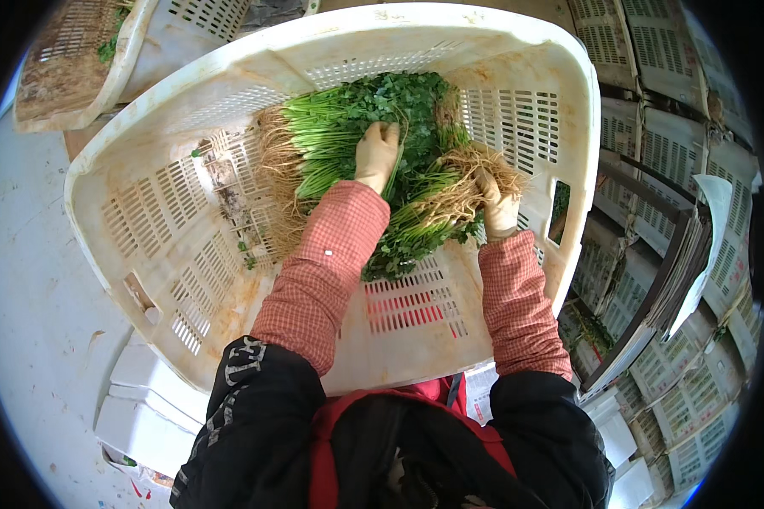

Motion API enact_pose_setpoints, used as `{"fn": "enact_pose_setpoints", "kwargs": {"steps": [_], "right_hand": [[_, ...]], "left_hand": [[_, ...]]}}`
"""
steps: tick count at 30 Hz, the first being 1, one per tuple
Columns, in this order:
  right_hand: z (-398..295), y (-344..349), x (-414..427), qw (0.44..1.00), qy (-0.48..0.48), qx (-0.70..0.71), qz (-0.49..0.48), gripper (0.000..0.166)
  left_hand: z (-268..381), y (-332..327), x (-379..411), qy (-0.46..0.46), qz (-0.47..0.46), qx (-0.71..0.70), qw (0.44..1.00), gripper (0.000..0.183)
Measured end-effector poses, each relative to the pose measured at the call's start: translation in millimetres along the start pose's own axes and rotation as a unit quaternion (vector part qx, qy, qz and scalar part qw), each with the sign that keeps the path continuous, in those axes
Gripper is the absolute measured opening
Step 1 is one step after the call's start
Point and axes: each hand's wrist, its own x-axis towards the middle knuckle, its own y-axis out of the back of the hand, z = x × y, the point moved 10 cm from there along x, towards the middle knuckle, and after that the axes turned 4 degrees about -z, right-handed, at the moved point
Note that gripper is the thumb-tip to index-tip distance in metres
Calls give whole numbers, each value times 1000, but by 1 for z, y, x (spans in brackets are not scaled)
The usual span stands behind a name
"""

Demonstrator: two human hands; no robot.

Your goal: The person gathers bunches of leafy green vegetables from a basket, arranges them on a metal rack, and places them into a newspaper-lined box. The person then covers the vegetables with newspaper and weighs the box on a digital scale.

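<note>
A large white plastic crate (331,375) with slotted walls stands before me, holding leafy green herbs with pale roots, perhaps coriander. Bundled stems (318,137) lie along the far side, their roots (277,153) pointing left. Over the leaves, my left hand (377,153), in a pale glove, pinches a thin stem or two. My right hand (498,200), also gloved, is closed around the root end of a bunch (442,203) at the right, whose roots spread over the fingers. Both forearms wear red checked sleeve covers.
Part of another crate (118,70) shows at the upper left. Stacked slotted crates (668,159) line the right side, with a stack of papers or thin sheets (681,280) in front. White boxes (146,407) stand at the lower left. Leaf scraps (247,253) lie on the crate's bottom.
</note>
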Motion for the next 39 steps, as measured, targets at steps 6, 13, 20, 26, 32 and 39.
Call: {"fn": "enact_pose_setpoints", "kwargs": {"steps": [6,13,20,26,32,39], "right_hand": [[19,2,-7,999,-33,9,15,38],[7,-10,2,968,-24,-215,-131,41],[-1,-25,-2,986,-132,39,-96,29],[6,-6,-25,993,-98,66,-2,20],[-12,1,-26,998,-37,-57,-11,19],[-4,-3,-21,998,-54,-27,12,14]], "left_hand": [[-24,-32,-12,24,-133,24,990,33],[28,-39,-85,-18,-96,-149,984,19],[59,-63,-118,-212,-94,36,972,23],[32,-61,-46,-97,-255,-127,954,49],[-11,-134,49,56,-83,45,994,41],[-74,-200,99,65,-271,-328,903,37]]}}
